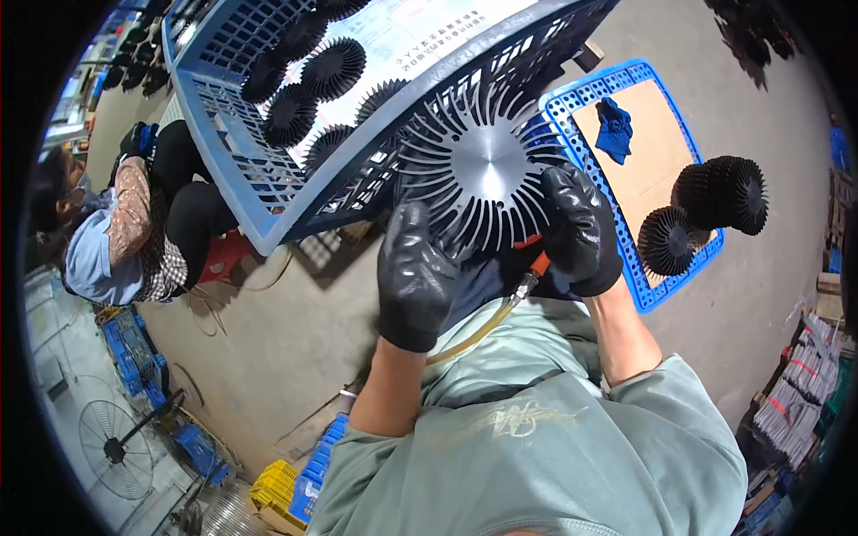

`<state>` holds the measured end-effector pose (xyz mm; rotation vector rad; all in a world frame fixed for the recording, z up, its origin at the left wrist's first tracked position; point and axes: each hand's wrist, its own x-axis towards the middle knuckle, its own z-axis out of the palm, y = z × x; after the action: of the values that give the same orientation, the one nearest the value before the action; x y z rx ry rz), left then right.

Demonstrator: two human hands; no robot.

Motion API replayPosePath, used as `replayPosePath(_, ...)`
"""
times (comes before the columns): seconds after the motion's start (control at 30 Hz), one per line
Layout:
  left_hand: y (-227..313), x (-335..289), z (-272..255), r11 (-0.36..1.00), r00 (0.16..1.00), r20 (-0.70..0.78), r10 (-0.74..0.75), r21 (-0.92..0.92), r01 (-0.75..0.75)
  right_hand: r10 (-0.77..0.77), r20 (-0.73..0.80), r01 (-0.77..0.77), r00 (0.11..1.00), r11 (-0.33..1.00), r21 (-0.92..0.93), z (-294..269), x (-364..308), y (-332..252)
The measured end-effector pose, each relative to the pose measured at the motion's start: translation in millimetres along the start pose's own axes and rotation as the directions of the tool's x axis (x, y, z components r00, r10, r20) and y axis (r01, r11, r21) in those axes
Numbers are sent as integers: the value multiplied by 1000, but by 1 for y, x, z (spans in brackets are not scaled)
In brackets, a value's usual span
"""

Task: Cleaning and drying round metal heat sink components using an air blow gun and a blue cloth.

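A round heat sink [490,165] with a shiny flat centre and black radiating fins is held up between my two hands. My left hand [418,277], in a black coated glove, grips its lower left rim. On the right edge, my right hand [583,232], gloved the same way, is closed with its thumb over the fins. Below the heat sink, close to my right hand, shows an orange-red tool end [540,263] joined by a metal fitting to a yellowish hose [474,339]. Whether my right hand touches that tool is hidden.
A large blue-grey plastic crate [259,223] holding several black heat sinks [333,68] stands just beyond. To the right, a blue tray [645,299] lined with cardboard carries a blue cloth [613,130] and stacked heat sinks [670,241]. A seated person [125,223] is at left, a fan [114,449] lower left.
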<state>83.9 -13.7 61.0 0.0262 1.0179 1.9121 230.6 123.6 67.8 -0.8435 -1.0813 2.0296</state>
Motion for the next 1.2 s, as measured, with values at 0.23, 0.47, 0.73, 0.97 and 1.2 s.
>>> replayPosePath(0.23,-15,1,15,702,926,204,318,606,-374,-384,223,426,896,599,-678,-28,-11,29)
replayPosePath(0.47,-7,-5,30,683,896,233,379,582,-441,-256,60,243,965,784,-571,-32,-23,37)
replayPosePath(0.73,8,-14,22,12,772,530,350,822,-570,-505,239,558,829,717,-418,-10,-20,8)
replayPosePath(0.97,14,-7,48,93,524,516,677,647,-757,36,-31,-32,999,993,112,-24,-14,-7)
replayPosePath(1.2,71,0,55,-570,175,983,55,175,-803,112,206,-148,972,975,167,-12,-27,-55)
